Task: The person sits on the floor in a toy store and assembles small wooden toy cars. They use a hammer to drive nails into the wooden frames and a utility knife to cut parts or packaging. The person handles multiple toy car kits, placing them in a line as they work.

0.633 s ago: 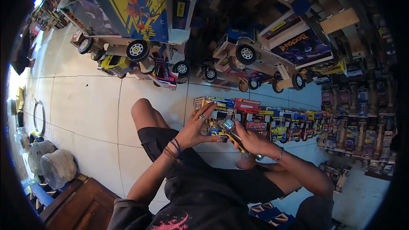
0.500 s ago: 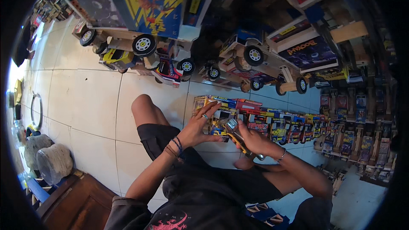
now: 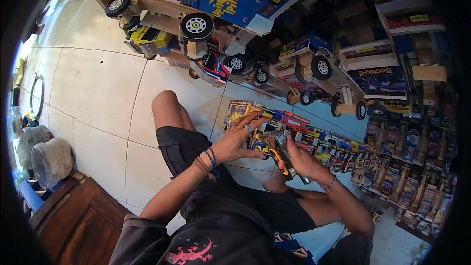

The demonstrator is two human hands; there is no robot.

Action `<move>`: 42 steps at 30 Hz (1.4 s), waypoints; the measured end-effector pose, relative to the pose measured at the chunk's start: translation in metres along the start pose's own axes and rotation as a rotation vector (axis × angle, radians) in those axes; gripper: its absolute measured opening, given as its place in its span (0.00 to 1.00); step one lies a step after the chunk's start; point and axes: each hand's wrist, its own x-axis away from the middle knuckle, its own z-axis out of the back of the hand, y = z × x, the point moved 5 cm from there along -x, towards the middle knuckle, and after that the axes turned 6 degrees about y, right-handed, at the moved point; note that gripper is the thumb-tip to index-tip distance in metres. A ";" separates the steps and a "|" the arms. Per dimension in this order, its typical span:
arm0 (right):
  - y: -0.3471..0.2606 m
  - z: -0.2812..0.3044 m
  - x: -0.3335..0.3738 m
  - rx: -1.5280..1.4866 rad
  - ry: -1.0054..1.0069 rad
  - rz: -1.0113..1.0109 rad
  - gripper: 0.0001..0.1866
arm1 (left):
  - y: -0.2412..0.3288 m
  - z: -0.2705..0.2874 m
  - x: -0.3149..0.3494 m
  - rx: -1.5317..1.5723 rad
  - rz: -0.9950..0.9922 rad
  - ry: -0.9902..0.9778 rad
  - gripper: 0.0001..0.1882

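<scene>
The left hand (image 3: 239, 140) pinches a small colourful painted toy truck (image 3: 259, 143); beside it, the right hand (image 3: 300, 159) grips yellow-handled metal pliers (image 3: 283, 154).

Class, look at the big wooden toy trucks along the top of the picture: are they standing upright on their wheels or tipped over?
Upright. The wooden toy trucks rest with their wheels on the tiled floor.

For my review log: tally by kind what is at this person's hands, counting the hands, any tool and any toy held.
Hands: 2 (left hand, right hand)
Grey and yellow hand tool, gripped in the right hand: 1
Small colourful toy, under the left hand's fingers: 1
Total: 4
</scene>
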 end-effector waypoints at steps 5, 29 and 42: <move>-0.002 0.000 0.001 0.019 0.015 -0.022 0.45 | 0.000 0.000 0.000 0.031 0.003 -0.011 0.53; 0.001 -0.017 0.002 -0.015 0.215 -0.042 0.50 | 0.001 0.000 0.001 0.077 0.045 0.023 0.53; 0.002 -0.021 0.003 -0.019 0.318 -0.007 0.45 | 0.000 -0.001 0.003 0.076 0.051 0.033 0.52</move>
